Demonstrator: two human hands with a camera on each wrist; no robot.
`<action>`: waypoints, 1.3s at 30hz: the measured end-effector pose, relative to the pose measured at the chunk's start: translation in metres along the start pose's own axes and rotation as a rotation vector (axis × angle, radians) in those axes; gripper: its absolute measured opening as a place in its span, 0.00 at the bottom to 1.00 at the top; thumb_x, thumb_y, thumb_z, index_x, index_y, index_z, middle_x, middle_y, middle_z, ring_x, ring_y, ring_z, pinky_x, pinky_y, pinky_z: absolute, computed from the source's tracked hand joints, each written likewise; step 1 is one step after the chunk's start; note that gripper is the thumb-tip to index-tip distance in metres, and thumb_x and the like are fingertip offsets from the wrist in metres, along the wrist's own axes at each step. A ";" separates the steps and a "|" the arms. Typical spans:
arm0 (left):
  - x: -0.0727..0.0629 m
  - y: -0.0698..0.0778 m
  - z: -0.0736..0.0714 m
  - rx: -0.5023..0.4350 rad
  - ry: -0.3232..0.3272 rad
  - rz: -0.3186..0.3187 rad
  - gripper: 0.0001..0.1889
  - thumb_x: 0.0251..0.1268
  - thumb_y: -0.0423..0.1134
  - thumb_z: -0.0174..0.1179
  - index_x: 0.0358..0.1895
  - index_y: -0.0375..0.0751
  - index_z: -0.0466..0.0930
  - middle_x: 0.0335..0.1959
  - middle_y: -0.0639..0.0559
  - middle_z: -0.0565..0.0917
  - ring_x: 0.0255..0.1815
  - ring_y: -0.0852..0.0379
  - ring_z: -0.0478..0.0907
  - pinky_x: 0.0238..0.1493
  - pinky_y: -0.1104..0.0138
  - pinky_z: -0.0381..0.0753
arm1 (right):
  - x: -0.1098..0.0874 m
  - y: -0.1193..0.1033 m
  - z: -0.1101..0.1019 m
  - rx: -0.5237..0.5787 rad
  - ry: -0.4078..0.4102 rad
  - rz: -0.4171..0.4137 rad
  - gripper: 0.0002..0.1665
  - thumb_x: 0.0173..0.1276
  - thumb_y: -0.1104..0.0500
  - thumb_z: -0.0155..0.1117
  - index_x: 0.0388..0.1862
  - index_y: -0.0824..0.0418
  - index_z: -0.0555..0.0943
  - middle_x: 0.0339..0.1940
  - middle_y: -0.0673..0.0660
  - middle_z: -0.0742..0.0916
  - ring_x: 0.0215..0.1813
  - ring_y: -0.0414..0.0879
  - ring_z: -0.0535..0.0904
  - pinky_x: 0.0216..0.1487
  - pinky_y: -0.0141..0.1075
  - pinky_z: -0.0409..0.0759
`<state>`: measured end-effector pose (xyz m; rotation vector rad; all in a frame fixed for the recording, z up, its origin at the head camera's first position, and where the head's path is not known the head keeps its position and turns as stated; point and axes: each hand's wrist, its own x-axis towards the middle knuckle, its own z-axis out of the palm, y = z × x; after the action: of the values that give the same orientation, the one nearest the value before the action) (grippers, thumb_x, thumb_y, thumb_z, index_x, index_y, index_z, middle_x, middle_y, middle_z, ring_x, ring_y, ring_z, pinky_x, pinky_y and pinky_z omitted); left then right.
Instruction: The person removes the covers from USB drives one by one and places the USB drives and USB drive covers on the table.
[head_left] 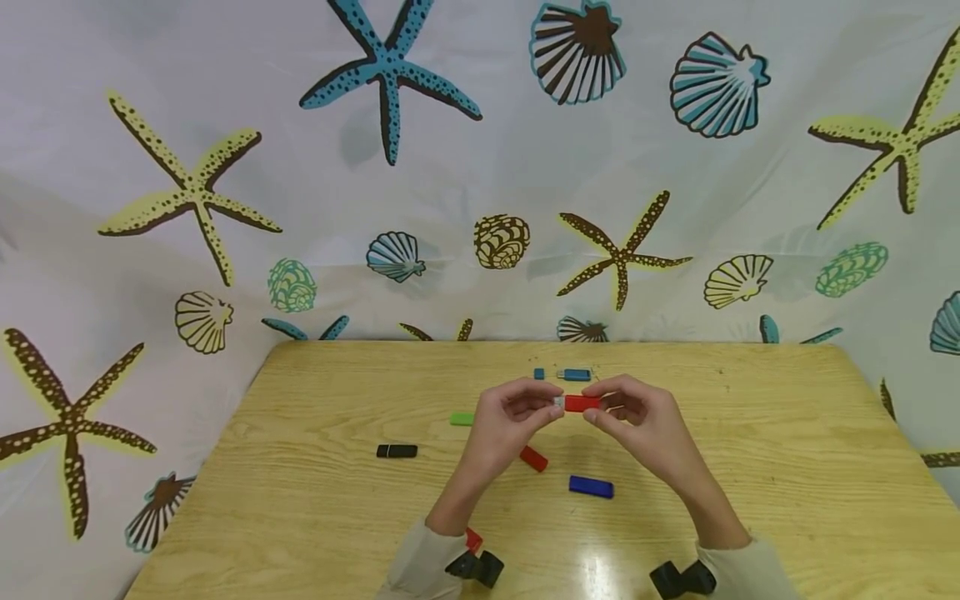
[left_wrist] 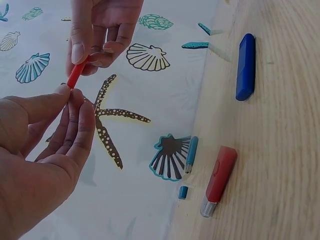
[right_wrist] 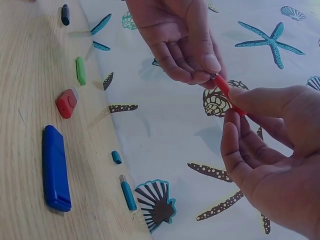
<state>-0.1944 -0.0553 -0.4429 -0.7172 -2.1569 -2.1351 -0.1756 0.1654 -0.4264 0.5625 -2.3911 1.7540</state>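
Note:
Above the table, both hands hold one red USB flash drive (head_left: 582,403) between them. My left hand (head_left: 504,421) pinches its silvery connector end between thumb and fingers. From the other side, my right hand (head_left: 643,421) grips the red body with thumb and fingertips. In the right wrist view the drive (right_wrist: 223,87) slants between the two thumbs, partly covered by them. Beyond the hands on the table lies a teal USB flash drive (head_left: 575,375), its connector bare, with a small teal cap (head_left: 539,373) beside it.
Below the hands lie a second red flash drive (head_left: 534,458) and a dark blue one (head_left: 591,487). To the left are a green stick (head_left: 461,419), partly hidden, and a black flash drive (head_left: 397,451). Another red piece (head_left: 473,540) shows beside the left wrist. A patterned cloth (head_left: 450,183) hangs behind the table.

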 end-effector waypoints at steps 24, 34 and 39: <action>-0.003 0.005 0.000 -0.008 0.001 0.021 0.10 0.67 0.28 0.68 0.49 0.32 0.88 0.45 0.39 0.88 0.44 0.44 0.87 0.49 0.61 0.87 | -0.005 -0.001 0.002 0.102 0.006 -0.015 0.13 0.68 0.69 0.71 0.50 0.66 0.86 0.46 0.61 0.89 0.47 0.48 0.88 0.48 0.37 0.86; -0.003 0.005 -0.004 -0.012 -0.008 0.030 0.09 0.67 0.28 0.68 0.49 0.32 0.88 0.46 0.39 0.88 0.44 0.45 0.87 0.49 0.60 0.87 | -0.004 -0.001 0.001 0.094 -0.008 -0.039 0.13 0.68 0.70 0.71 0.51 0.66 0.86 0.46 0.61 0.89 0.46 0.50 0.89 0.48 0.35 0.86; -0.004 0.005 -0.006 -0.013 -0.017 0.023 0.09 0.67 0.29 0.68 0.49 0.31 0.88 0.46 0.40 0.88 0.45 0.47 0.88 0.49 0.60 0.86 | -0.004 0.000 0.001 0.113 -0.014 -0.061 0.12 0.68 0.71 0.70 0.50 0.66 0.86 0.45 0.62 0.89 0.44 0.52 0.90 0.46 0.36 0.87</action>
<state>-0.1914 -0.0620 -0.4395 -0.7599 -2.1337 -2.1414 -0.1716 0.1652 -0.4286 0.6561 -2.2690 1.8736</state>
